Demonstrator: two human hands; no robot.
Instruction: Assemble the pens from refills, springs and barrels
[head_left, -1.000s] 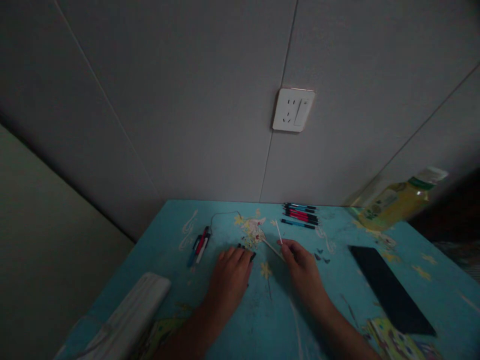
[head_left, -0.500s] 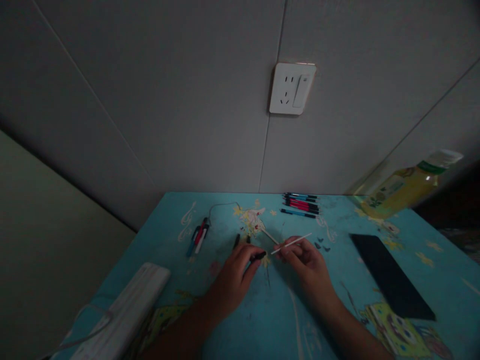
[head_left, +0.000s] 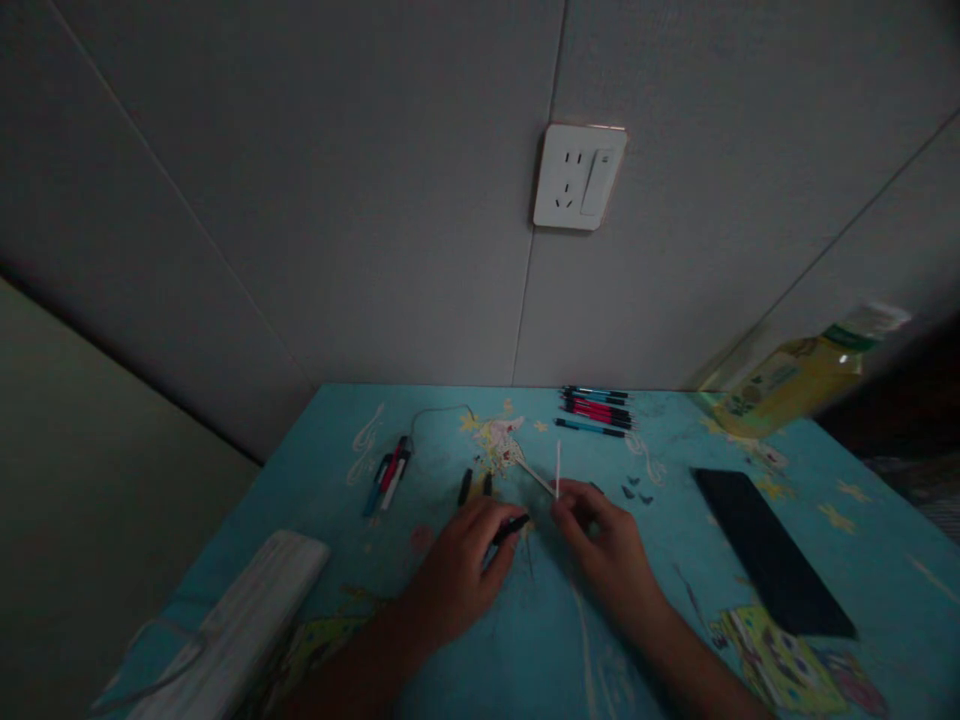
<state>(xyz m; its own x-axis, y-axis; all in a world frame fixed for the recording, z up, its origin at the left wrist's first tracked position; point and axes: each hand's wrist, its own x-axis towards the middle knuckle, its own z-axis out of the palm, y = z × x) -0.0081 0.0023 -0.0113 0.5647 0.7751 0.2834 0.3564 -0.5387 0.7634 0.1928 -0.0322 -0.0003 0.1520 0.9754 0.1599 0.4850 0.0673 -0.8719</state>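
My left hand [head_left: 469, 565] has its fingers closed on a short black pen part [head_left: 511, 528], whose end sticks out to the right. Opposite it, my right hand [head_left: 607, 540] pinches a thin white pen refill [head_left: 558, 468] that points nearly straight up. The pen part and the refill are apart. Beyond my left hand, two short black pieces [head_left: 465, 487] lie on the tablecloth. Several small dark pieces [head_left: 637, 493] lie to the right of my right hand.
Several pens [head_left: 596, 407] lie in a row near the wall, and more pens [head_left: 390, 476] lie at the left. A white power strip [head_left: 247, 620] is at the front left. A dark flat rectangle [head_left: 772, 550] and a bottle of yellow liquid [head_left: 795, 380] are at the right.
The refill in my right hand has swung from slanting sideways to nearly upright. In my left hand, more of the black pen part shows. The whole view has shifted slightly.
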